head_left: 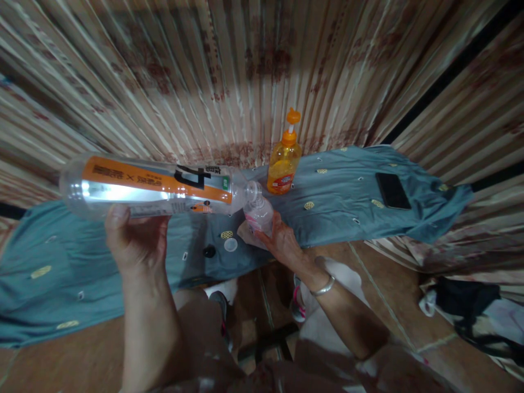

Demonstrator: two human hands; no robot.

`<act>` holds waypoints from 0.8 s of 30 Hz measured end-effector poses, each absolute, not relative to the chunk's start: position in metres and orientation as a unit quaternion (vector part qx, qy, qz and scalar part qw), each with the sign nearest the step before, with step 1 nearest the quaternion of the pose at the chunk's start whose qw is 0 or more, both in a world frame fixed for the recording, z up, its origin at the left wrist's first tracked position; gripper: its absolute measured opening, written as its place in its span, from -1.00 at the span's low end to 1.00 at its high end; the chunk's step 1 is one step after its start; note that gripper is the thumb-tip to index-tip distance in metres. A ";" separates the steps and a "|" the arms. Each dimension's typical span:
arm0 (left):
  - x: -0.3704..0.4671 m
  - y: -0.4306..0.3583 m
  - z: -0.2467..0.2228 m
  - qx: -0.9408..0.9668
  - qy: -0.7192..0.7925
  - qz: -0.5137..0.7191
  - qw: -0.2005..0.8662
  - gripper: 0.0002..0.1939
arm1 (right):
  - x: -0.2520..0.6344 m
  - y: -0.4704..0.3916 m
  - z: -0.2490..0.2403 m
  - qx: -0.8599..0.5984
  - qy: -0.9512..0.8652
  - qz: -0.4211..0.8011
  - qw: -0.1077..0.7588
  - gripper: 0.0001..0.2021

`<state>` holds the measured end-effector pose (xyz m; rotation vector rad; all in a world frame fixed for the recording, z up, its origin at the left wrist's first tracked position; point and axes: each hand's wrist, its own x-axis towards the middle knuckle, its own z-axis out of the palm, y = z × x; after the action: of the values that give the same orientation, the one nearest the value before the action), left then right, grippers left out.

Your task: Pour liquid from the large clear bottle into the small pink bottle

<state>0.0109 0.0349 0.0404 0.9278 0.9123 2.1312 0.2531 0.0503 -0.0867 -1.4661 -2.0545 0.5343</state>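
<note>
Left hand (137,237) gripping large bottle (158,188) from below; right hand (284,243) gripping small bottle (261,214). Beyond right fingers, necks lying close, contact unclear. Risk: left grip wobbling, misaligning mouths.

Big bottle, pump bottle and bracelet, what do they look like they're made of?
Big bottle: probably clear, glossy plastic, see-through at base and neck; its label has a silvery sheen, perhaps metallic film. Pump bottle: likely smooth, translucent plastic, as light shows through it; its opaque pump head looks plastic too. Bracelet: silvery and shiny, so perhaps metal.
</note>
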 end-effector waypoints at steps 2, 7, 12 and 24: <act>0.011 0.035 0.041 0.350 0.351 0.809 0.316 -0.33 | 0.253 0.050 -0.088 -0.550 -0.765 0.193 0.273 -0.44; 0.011 0.035 0.040 0.353 0.348 0.810 0.314 -0.32 | 0.253 0.050 -0.090 -0.545 -0.770 0.187 0.274 -0.43; 0.010 0.034 0.040 0.360 0.344 0.807 0.319 -0.32 | 0.254 0.050 -0.089 -0.543 -0.771 0.187 0.273 -0.41; 0.015 0.034 0.041 0.348 0.358 0.810 0.307 -0.36 | 0.251 0.050 -0.081 -0.566 -0.762 0.202 0.242 -0.43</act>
<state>0.0150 0.0343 0.0413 0.9209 0.9460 2.1436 0.2514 0.0496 -0.0806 -1.5490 -2.0829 0.5517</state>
